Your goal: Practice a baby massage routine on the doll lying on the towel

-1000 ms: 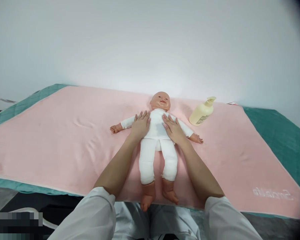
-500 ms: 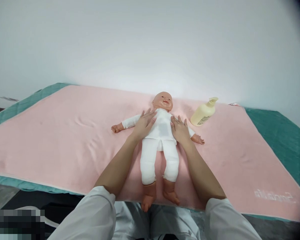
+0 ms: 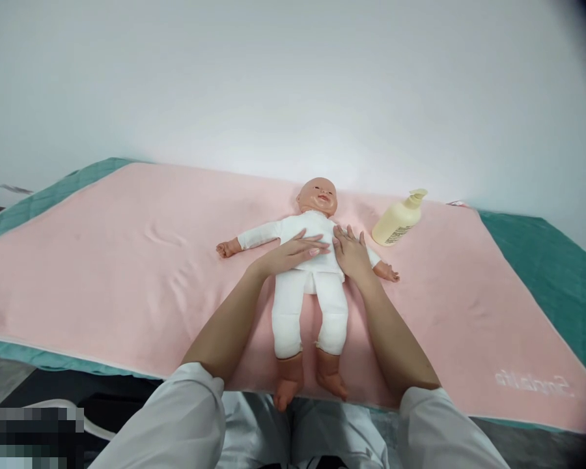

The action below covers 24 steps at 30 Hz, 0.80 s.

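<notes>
A baby doll (image 3: 315, 225) with a bare head and a white wrapped body lies on its back on a pink blanket (image 3: 127, 273), its feet toward me. Across the doll's belly rests my left hand (image 3: 295, 253), fingers stretched out and pointing right. My right hand (image 3: 351, 253) lies flat along the right side of the doll's torso, fingers spread and pointing up toward the shoulder. Neither hand holds anything. Just beyond my right hand, a pale yellow pump bottle (image 3: 395, 223) with dark lettering stands on the blanket.
Under the pink blanket, a green quilted cover (image 3: 542, 280) shows at both sides and along the front edge. A pale wall (image 3: 293, 85) rises directly behind. Below the front edge at the left is a dark object (image 3: 78, 397) with a white curved strip.
My left hand has turned and slid from the left side of the doll's chest inward and down onto its belly. My right hand has stayed in place. The doll's legs have shifted slightly left.
</notes>
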Motion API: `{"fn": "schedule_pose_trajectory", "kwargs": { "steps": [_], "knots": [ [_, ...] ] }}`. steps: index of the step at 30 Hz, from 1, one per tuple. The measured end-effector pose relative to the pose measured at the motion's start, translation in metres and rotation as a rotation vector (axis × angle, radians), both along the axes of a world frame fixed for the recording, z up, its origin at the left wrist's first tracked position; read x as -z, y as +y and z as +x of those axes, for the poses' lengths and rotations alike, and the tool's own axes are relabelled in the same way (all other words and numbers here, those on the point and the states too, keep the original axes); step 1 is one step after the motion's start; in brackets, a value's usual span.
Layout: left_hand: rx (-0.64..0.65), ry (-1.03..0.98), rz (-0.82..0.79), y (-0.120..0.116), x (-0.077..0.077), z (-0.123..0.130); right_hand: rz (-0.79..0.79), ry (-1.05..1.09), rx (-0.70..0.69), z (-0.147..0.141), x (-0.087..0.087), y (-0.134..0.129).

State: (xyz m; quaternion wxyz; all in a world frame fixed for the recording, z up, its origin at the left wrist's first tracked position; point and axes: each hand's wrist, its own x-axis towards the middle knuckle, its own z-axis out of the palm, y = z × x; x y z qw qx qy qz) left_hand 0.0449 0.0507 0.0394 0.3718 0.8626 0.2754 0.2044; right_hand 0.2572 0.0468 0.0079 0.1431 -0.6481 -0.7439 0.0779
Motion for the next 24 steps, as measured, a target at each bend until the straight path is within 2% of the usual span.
{"fn": "schedule_pose_trajectory", "kwargs": {
  "steps": [5,13,16,18,21,24],
  "knots": [
    [-0.195,0.134,0.125,0.009,0.013,-0.001,-0.004,0.018,0.005,-0.001,-0.001,0.0],
    [-0.606,0.325,0.203,0.01,0.02,0.003,-0.007,0.032,-0.004,0.0,0.0,0.001],
    [-0.768,0.401,0.231,0.01,0.021,0.003,0.005,0.097,-0.011,0.003,0.0,0.002],
    [-0.803,0.429,0.241,0.01,0.021,0.003,0.039,0.208,-0.038,0.007,-0.002,0.001],
    [-0.795,0.436,0.242,0.009,0.02,0.002,0.104,0.463,-0.239,0.01,-0.01,-0.005],
    [-0.786,0.433,0.235,0.009,0.019,0.002,0.053,0.656,-0.521,0.005,-0.022,-0.018]
  ]
}}
